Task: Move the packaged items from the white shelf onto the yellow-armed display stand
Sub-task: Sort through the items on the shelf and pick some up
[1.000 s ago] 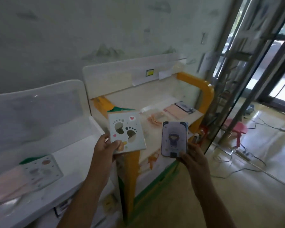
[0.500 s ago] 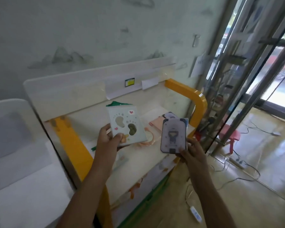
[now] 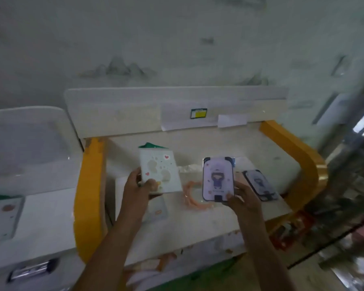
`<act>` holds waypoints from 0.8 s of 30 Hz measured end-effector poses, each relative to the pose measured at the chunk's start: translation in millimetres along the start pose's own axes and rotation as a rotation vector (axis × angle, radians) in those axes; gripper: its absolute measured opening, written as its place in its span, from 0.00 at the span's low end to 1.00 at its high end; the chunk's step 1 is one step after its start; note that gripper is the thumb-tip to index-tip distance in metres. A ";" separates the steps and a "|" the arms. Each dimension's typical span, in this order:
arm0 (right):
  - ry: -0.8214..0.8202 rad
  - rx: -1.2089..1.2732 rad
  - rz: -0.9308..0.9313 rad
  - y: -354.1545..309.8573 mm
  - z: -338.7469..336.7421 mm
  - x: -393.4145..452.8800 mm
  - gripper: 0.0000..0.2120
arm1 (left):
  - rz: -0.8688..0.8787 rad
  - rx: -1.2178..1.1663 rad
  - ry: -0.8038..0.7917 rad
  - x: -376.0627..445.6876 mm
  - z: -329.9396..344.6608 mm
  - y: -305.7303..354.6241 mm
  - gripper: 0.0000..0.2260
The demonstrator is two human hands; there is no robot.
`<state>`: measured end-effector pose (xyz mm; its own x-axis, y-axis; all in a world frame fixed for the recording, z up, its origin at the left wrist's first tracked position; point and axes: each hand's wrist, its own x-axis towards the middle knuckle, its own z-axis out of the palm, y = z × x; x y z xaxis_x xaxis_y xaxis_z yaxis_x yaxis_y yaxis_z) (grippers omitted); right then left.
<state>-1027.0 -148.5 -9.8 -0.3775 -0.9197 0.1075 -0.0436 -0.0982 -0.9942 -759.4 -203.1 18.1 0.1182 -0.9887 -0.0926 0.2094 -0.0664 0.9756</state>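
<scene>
**Two packs held over display stand, both hands occupied**

Stand: pale top (image 3: pixel 208 219) w/ curved yellow arms, left (image 3: pixel 88 196) and right (image 3: pixel 298 164), white back panel (image 3: pixel 135 110) behind. Open surface toward front edge, between the forearms. White shelf (image 3: pixel 46 217) adjoins left arm; its left part cut off by frame.

Hard to read: whole view blurred; right side smeared past recognition. Orange-pink item in clear wrap (image 3: pixel 192 196) lies on top, shape unclear, poss. a strap. Faint pack (image 3: pixel 158 211) under left wrist, mostly hidden.

Held items: left hand (image 3: pixel 138 185) grips white square pack w/ heart and footprint cut-outs (image 3: pixel 160 173), thumb across its lower front. Right hand (image 3: pixel 243 198) pinches bottom edge of lilac cartoon-figure card pack (image 3: pixel 218 178), held upright. Similar lilac pack (image 3: pixel 260 184) lies flat just right of that hand. Another footprint pack (image 3: pixel 3 215) lies on shelf, well apart.
</scene>
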 end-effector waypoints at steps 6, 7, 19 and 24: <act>-0.138 0.061 0.077 10.6 10.3 27.4 0.19 | 0.012 0.008 0.202 -20.3 -3.3 -29.7 0.21; -0.164 0.067 0.083 11.6 14.8 28.6 0.19 | 0.001 0.013 0.243 -22.8 -5.6 -33.9 0.22; -0.364 0.039 0.113 34.9 62.1 56.0 0.24 | -0.101 0.161 0.387 4.9 -29.3 -92.3 0.25; -0.397 -0.004 0.081 45.0 74.3 65.2 0.20 | -0.129 0.359 0.336 22.1 -41.2 -111.8 0.22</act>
<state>-984.9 -241.1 -47.8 0.0062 -0.9998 0.0181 -0.0324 -0.0183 -0.9993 -740.2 -212.0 -101.2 0.4310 -0.8754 -0.2187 -0.0965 -0.2857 0.9534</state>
